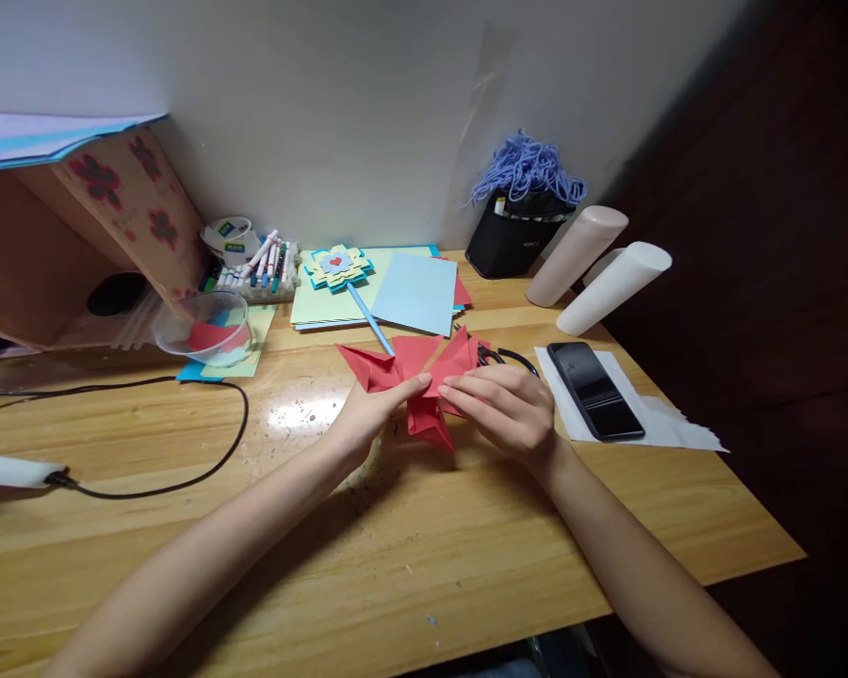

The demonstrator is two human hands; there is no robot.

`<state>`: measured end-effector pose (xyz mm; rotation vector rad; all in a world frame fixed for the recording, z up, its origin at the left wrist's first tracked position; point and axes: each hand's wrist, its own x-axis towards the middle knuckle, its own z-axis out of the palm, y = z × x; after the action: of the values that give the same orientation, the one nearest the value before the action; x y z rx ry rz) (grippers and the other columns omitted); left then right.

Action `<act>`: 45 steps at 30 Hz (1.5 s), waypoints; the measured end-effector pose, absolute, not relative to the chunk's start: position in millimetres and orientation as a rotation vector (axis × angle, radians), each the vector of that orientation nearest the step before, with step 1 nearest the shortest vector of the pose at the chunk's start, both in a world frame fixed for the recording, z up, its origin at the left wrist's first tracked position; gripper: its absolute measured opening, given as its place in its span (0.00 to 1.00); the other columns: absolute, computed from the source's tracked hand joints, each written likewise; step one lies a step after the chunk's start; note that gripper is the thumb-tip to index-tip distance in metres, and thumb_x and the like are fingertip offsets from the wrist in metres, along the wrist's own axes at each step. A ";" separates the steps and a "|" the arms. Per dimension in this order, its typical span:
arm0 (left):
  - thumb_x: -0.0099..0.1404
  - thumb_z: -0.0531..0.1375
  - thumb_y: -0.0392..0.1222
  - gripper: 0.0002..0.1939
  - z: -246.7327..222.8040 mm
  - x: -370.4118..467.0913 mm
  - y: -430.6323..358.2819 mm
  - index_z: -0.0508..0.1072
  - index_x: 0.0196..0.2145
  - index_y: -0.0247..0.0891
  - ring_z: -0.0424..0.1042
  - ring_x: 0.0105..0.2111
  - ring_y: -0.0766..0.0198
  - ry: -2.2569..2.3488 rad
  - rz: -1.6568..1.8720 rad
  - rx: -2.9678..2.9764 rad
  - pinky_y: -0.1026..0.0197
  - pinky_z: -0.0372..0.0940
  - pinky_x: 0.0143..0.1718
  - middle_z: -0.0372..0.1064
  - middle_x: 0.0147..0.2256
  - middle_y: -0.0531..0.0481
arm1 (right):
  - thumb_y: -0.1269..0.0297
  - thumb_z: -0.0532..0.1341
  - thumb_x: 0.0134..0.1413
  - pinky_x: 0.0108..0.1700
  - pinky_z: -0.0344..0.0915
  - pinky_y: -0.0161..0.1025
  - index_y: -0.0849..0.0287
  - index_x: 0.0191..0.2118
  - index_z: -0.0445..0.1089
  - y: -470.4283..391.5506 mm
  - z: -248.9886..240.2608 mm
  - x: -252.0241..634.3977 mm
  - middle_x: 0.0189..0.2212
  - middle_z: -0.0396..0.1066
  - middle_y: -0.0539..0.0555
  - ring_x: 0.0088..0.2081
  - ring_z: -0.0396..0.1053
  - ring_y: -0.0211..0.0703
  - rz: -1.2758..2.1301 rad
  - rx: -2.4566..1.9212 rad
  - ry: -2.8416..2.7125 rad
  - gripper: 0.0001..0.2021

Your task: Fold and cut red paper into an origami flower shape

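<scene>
A folded red paper piece with several pointed flaps is held above the wooden table by both hands. My left hand grips it from the lower left, its thumb pressed on the middle and the other fingers hidden beneath. From the right, my right hand has its fingertips together on the right-hand flaps. Just behind the paper lies a layered paper flower on a blue rolled stem. Black-handled scissors lie partly hidden behind my right hand.
Paper sheets lie at the back, beside markers and a clear bowl. A phone rests on white tissue at right, near two white rolls and a black holder with blue yarn. A cable loops at left.
</scene>
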<state>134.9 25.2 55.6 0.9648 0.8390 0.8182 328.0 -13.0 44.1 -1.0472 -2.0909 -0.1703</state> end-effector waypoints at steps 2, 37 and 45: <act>0.54 0.65 0.44 0.21 54.4 134.3 26.8 0.72 0.45 0.36 0.72 0.44 0.53 0.855 0.878 0.959 0.50 0.65 0.48 0.72 0.47 0.41 | 0.60 0.66 0.47 0.47 0.66 0.43 0.48 0.42 0.72 -9.4 45.9 323.9 0.39 0.76 0.51 0.42 0.71 0.45 -0.111 -1.112 -1.933 0.14; 0.51 0.67 0.44 0.21 49.1 137.4 19.2 0.73 0.42 0.33 0.73 0.41 0.55 1.045 0.998 1.181 0.56 0.69 0.41 0.74 0.43 0.40 | 0.56 0.67 0.42 0.32 0.66 0.33 0.59 0.28 0.68 4.7 37.6 307.7 0.25 0.70 0.49 0.27 0.68 0.36 0.944 -1.304 -1.012 0.13; 0.51 0.67 0.44 0.19 48.8 137.2 19.5 0.73 0.40 0.33 0.74 0.41 0.55 1.039 0.970 1.183 0.55 0.68 0.42 0.74 0.42 0.40 | 0.57 0.66 0.46 0.31 0.66 0.32 0.58 0.27 0.70 4.0 38.9 310.6 0.24 0.68 0.48 0.26 0.66 0.34 0.915 -1.265 -1.025 0.10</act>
<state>137.2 19.5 48.8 1.1830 1.0385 0.9696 310.6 4.0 38.9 -1.2653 -1.0254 0.9147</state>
